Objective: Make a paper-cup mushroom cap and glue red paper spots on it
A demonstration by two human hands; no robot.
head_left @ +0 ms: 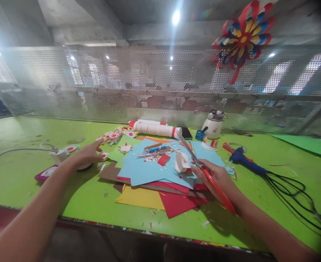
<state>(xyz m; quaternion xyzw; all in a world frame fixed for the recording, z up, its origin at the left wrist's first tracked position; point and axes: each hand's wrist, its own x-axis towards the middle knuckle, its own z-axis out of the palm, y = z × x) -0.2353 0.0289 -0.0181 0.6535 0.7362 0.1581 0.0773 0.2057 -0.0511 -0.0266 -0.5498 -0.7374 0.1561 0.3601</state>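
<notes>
The bare left arm slants up from the lower left corner, reaching well forward in a long line through the wrist, and its left hand is turned back upward, with the thumb and index finger parted and pointing to the right. The bare right arm comes in from the lower right corner, angled inward and forward, and ends in the right hand, whose fingers point leftward and are bent in a grip. The two hands are well apart.
</notes>
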